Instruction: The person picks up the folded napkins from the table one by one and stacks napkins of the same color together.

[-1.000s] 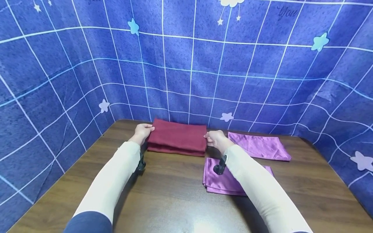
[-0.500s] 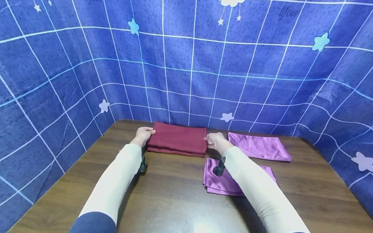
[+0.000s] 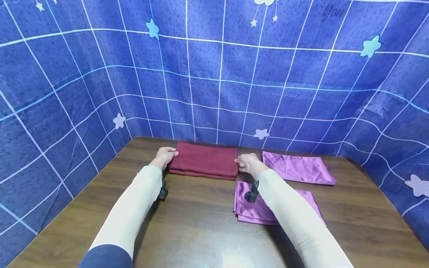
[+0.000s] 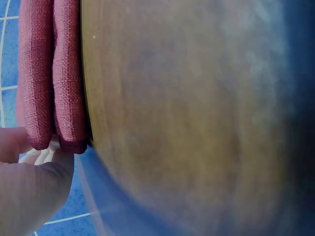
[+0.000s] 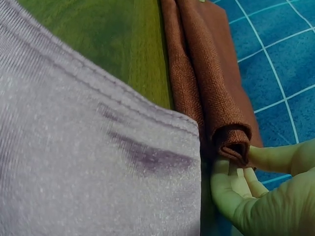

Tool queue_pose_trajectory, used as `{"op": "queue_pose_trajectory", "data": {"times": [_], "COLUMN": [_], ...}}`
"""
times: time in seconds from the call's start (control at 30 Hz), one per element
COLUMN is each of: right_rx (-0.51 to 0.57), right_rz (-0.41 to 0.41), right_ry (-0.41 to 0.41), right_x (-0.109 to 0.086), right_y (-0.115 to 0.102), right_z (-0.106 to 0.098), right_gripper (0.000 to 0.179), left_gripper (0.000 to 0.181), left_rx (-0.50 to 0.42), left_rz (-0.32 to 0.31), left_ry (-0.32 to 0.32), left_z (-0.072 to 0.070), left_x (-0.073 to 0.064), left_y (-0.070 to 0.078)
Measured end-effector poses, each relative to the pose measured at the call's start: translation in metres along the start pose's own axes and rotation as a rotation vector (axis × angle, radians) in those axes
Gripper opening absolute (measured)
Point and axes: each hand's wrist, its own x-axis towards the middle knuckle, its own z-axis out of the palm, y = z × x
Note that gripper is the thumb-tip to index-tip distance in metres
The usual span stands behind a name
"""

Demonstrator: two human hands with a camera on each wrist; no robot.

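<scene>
A folded dark red cloth (image 3: 206, 160) lies near the far edge of the table, its thick layers stacked one over another. My left hand (image 3: 163, 156) pinches its left end between thumb and fingers. At the opposite end, my right hand (image 3: 248, 162) pinches the cloth's right side. In the left wrist view, two rounded folds of the cloth (image 4: 37, 73) show, with fingers under them. The right wrist view shows the thumb and fingers at a rolled corner of the cloth (image 5: 216, 98).
A folded purple satin cloth (image 3: 298, 167) lies at the back right. Another folded purple cloth (image 3: 254, 210) lies nearer, partly under my right forearm. Behind the wooden table (image 3: 187, 223) hangs a blue gridded curtain (image 3: 214, 74) with stars.
The upper layer of the red cloth has come down, and the gap between its layers has narrowed. Both hands have lowered slightly with it. The purple cloths have stayed put.
</scene>
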Motion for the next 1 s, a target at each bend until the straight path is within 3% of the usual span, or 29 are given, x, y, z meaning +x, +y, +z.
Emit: {"op": "queue_pose_trajectory", "data": {"times": [0.07,0.17,0.3,0.37,0.4,0.53,0.63,0.7,0.77,0.83,0.9,1.0], "right_rx": [-0.015,-0.032,-0.059,-0.082,-0.089,-0.061,-0.047,-0.056,-0.079,-0.07,-0.054,-0.033], "right_rz": [0.012,0.015,0.026,0.04,0.045,0.051,0.039,0.025,0.028,0.041,0.064,0.102], "right_ry": [0.001,-0.015,-0.056,-0.07,-0.083,-0.16,-0.168,-0.169,-0.139,-0.152,-0.173,-0.17], "right_x": [-0.003,0.002,0.017,0.028,0.037,0.072,0.071,0.062,0.035,0.025,0.02,0.02], "right_y": [-0.002,0.001,0.006,0.01,0.013,0.024,0.025,0.022,0.012,0.008,0.005,0.003], "right_z": [0.0,-0.002,-0.006,-0.007,-0.008,-0.02,-0.023,-0.023,-0.018,-0.018,-0.018,-0.016], "right_gripper": [0.045,0.043,0.036,0.032,0.028,0.024,0.022,0.012,0.005,0.005,0.006,0.012], "left_gripper": [0.038,0.036,0.031,0.033,0.037,0.047,0.05,0.052,0.05,0.044,0.042,0.043], "left_rx": [0.009,-0.017,-0.061,-0.066,-0.045,-0.009,-0.035,-0.093,-0.133,-0.165,-0.198,-0.217], "left_rz": [-0.021,-0.025,0.034,0.04,0.023,-0.023,-0.023,-0.043,-0.066,-0.072,-0.094,-0.074], "left_ry": [-0.002,-0.025,-0.053,-0.076,-0.075,-0.101,-0.127,-0.171,-0.203,-0.247,-0.279,-0.325], "left_z": [0.0,0.002,0.005,0.006,0.007,0.014,0.019,0.019,0.019,0.017,0.013,0.004], "left_x": [0.003,0.021,0.098,0.132,0.157,0.215,0.259,0.275,0.276,0.264,0.232,0.177], "left_y": [-0.001,-0.014,-0.072,-0.096,-0.109,-0.14,-0.167,-0.178,-0.179,-0.171,-0.151,-0.118]}}
